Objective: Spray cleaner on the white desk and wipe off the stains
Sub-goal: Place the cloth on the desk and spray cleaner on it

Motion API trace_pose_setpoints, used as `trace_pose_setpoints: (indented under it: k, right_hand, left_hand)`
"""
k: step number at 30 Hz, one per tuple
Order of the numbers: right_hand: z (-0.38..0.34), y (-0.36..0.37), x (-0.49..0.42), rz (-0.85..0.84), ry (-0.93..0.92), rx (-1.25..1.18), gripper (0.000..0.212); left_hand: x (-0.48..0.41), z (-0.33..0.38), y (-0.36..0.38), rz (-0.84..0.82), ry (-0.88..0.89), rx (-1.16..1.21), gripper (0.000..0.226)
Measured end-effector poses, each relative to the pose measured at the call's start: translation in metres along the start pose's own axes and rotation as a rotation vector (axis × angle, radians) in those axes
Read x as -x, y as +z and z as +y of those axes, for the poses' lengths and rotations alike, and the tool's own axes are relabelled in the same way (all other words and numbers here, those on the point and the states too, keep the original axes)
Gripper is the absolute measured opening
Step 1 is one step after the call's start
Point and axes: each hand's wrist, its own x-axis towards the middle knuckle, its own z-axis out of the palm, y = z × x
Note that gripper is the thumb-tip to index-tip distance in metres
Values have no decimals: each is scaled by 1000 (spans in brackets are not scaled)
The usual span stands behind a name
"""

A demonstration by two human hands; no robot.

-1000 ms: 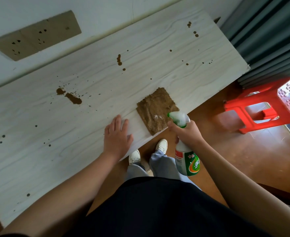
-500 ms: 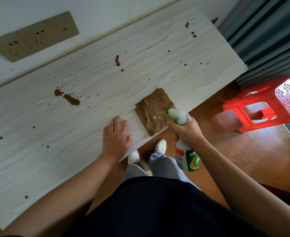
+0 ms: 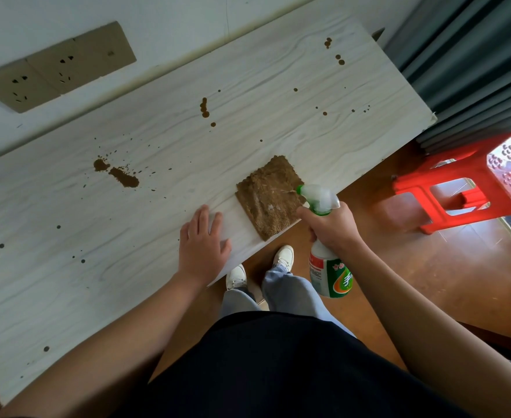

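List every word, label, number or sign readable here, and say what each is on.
"手": a large white character, partly cut off, in the orange oval on the spray bottle label; my reading is unsure.
Small red characters above that oval: too blurred to read.
White print on the label's red band: too blurred to read.
No text visible on the wall sockets, red stool or white desk.

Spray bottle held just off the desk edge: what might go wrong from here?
The nozzle of the spray bottle sits right over the brown cloth, so cleaner may soak it instead of the big stain farther left. The left hand lies flat on the white desk near the spray path and could get wet. The cloth reaches the desk's edge; the right hand might knock it off.
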Motion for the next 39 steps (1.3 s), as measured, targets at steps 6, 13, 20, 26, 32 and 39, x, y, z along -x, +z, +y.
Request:
trace_pose_setpoints:
  k: [6, 13, 20, 26, 32, 39]
  right_hand:
    - [8, -8, -2, -5, 22, -2, 30]
    - [23, -12, 1, 6, 97, 7, 33]
    - [37, -7, 8, -52, 149, 4, 28]
    - [41, -9, 14, -67, 104, -11, 28]
    - [46, -13, 12, 62, 140, 12, 25]
    - [38, -20, 6, 78, 112, -23, 23]
  left_hand:
    - [-2, 3, -1, -16, -12, 5, 64]
    - [-1, 3, 1, -18, -20, 4, 65]
    - [-1, 5, 1, -6, -25, 10, 64]
    - [-1, 5, 1, 9, -21, -9, 63]
    - [-3, 4, 3, -3, -17, -28, 64]
    - [-4, 4, 5, -3, -21, -18, 63]
